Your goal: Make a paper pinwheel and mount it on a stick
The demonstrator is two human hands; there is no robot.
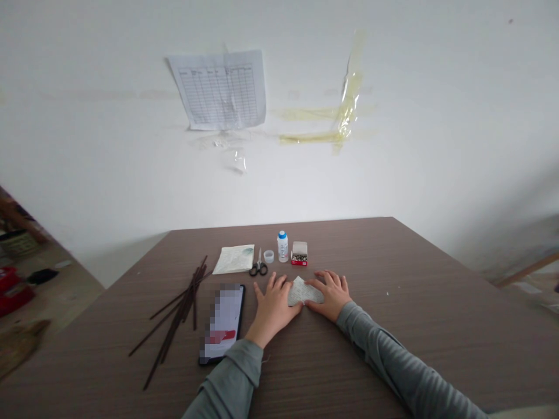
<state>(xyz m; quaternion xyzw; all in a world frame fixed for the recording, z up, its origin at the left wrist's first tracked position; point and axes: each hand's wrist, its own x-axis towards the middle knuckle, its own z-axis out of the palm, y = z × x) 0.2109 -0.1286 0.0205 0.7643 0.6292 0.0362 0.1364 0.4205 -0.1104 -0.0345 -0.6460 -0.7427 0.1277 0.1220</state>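
Pale grey folded paper (303,292) on the brown laminate tabletop (393,355), long axis running crosswise, and I'm seeing my left hand (273,309) and right hand (332,294) open, flat, touching either end, neither nearer.

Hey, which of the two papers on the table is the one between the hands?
The small printed piece, touched by the left hand and the right hand. The other, a larger pale sheet, lies farther off beside the scissors, untouched.
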